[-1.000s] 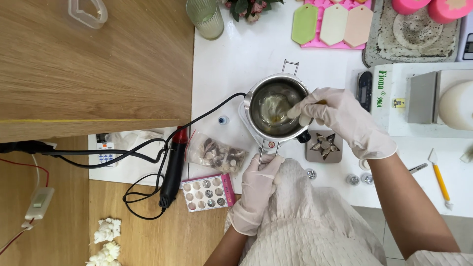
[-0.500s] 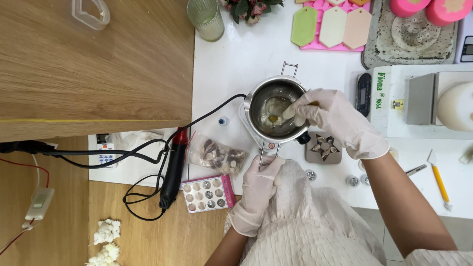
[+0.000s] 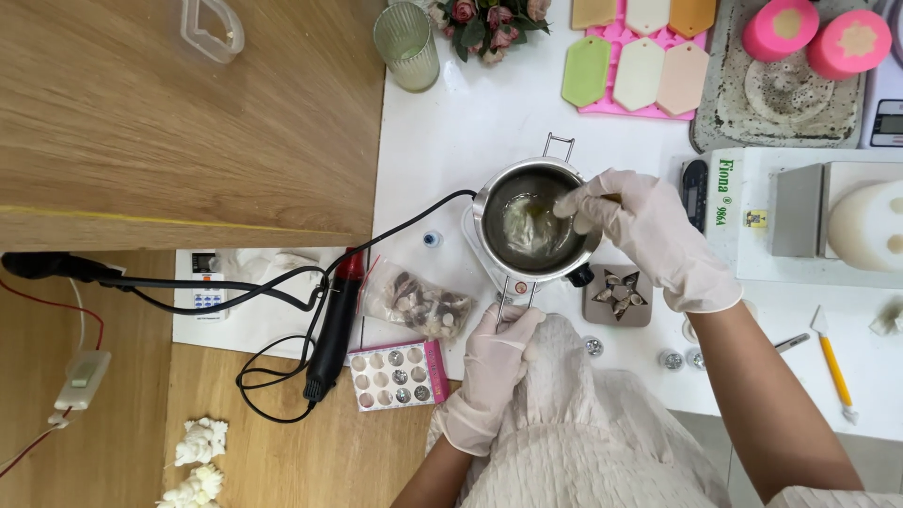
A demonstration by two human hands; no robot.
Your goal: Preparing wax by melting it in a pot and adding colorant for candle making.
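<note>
A: Two gloved hands work over one pot. Reading left to right: a brown wooden surface (image 3: 179, 122), then a black, red-collared heat tool (image 3: 331, 325) with its looped black cord (image 3: 273, 282), a clear bag of small shells (image 3: 419, 299) and a pink tray of round metal discs (image 3: 395, 372) on the white bench (image 3: 470, 122).

B: And the left hand (image 3: 494, 372)?

A: Its grip is closed on the wire handle (image 3: 513, 292) of the small round steel melting pot (image 3: 531, 221), which sits at the bench's centre on a white electric base (image 3: 470, 246).

B: The right hand (image 3: 640, 230)?

A: It reaches over the pot's right rim, fingers pinched shut on a thin stirring stick (image 3: 562, 209) whose lower end dips into the pale, part-melted wax (image 3: 527, 226). Further right lie a grey star-shaped mould (image 3: 618, 292), a pink mould of long six-sided tablets (image 3: 640, 61), two pink round candles (image 3: 818, 36) and a yellow-handled knife (image 3: 835, 353).

B: What could go wrong?

A: In my judgement, a firm stir could slop hot wax over the rim onto the glove, or tilt the pot on its base if the handle grip loosens. The cord runs just beside the base and could snag.
</note>
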